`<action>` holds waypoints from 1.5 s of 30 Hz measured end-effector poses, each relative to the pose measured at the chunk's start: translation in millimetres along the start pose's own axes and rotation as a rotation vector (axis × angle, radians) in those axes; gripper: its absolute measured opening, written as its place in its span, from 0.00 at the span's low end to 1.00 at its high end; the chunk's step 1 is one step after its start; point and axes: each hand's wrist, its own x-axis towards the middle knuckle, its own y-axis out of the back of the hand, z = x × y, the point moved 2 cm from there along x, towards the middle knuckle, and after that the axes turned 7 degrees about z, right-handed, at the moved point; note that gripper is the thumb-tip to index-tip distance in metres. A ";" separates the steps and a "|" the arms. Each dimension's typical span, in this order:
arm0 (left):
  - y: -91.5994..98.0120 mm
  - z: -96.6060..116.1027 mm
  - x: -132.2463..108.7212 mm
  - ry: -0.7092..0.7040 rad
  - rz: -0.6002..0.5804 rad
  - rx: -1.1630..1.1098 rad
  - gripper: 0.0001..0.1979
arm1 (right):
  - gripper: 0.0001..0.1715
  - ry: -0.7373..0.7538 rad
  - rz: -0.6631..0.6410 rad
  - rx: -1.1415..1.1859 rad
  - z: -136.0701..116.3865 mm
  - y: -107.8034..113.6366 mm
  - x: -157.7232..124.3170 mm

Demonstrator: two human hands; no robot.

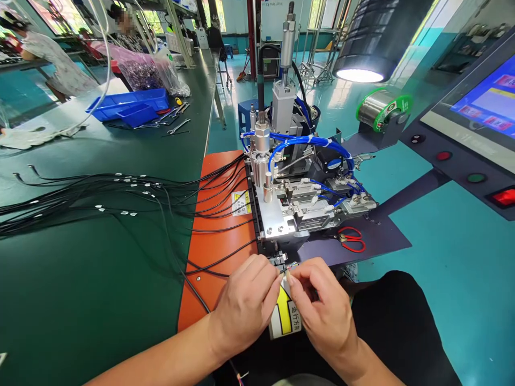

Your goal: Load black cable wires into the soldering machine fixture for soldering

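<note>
Between the left hand (251, 303) and the right hand (324, 316), the thin wire ends (294, 265) are mostly hidden by the grip; their number is too small to tell. Both hands cover the side borders of the yellow-and-white sign (285, 319). At the near edge, the forearms run out of view, as does a cable end with coloured wires (240, 378). On the left, the bundle of black cables (60, 198) and the table (100, 289) are cut off. The right edge crops the screen (493, 99), its lettering too blurred to read. The far edge cuts the lamp (366, 48). The small print on the machine's label (241, 203) is illegible.
</note>
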 end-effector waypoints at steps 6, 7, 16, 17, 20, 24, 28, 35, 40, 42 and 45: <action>0.6 -1.3 0.2 0.019 0.014 -0.035 0.08 | 0.11 -0.417 -0.010 0.179 10.9 11.5 6.2; 0.5 -1.4 0.0 0.020 0.004 -0.036 0.07 | 0.13 -0.520 -0.024 0.261 13.9 13.7 8.6; 0.8 -1.2 1.2 0.003 -0.024 -0.029 0.08 | 0.11 -0.799 -0.235 0.712 15.0 7.0 20.1; 0.9 -1.0 1.4 0.002 -0.024 -0.026 0.08 | 0.11 -0.797 -0.235 0.719 14.7 6.1 20.2; 1.1 -0.4 1.5 0.001 -0.020 -0.021 0.08 | 0.10 -0.791 -0.235 0.732 14.4 4.7 20.7; 0.9 0.2 1.0 0.013 -0.016 -0.020 0.08 | 0.10 -0.791 -0.238 0.736 14.3 5.0 21.3; 1.7 0.3 1.1 0.010 -0.008 -0.022 0.08 | 0.10 -0.782 -0.240 0.720 13.9 5.3 20.8; 0.8 -0.9 0.5 0.010 -0.029 -0.006 0.09 | 0.12 -0.746 -0.244 0.627 14.9 5.4 20.5; -0.2 -0.5 0.0 -0.004 -0.047 0.034 0.10 | 0.15 -0.705 -0.224 0.492 14.1 7.7 21.8; 0.0 0.0 -0.1 -0.021 -0.053 0.053 0.11 | 0.14 -0.646 -0.214 0.392 9.7 7.9 22.5; 0.1 0.6 0.1 -0.051 -0.056 0.069 0.12 | 0.12 -0.528 -0.161 0.179 0.8 7.7 22.2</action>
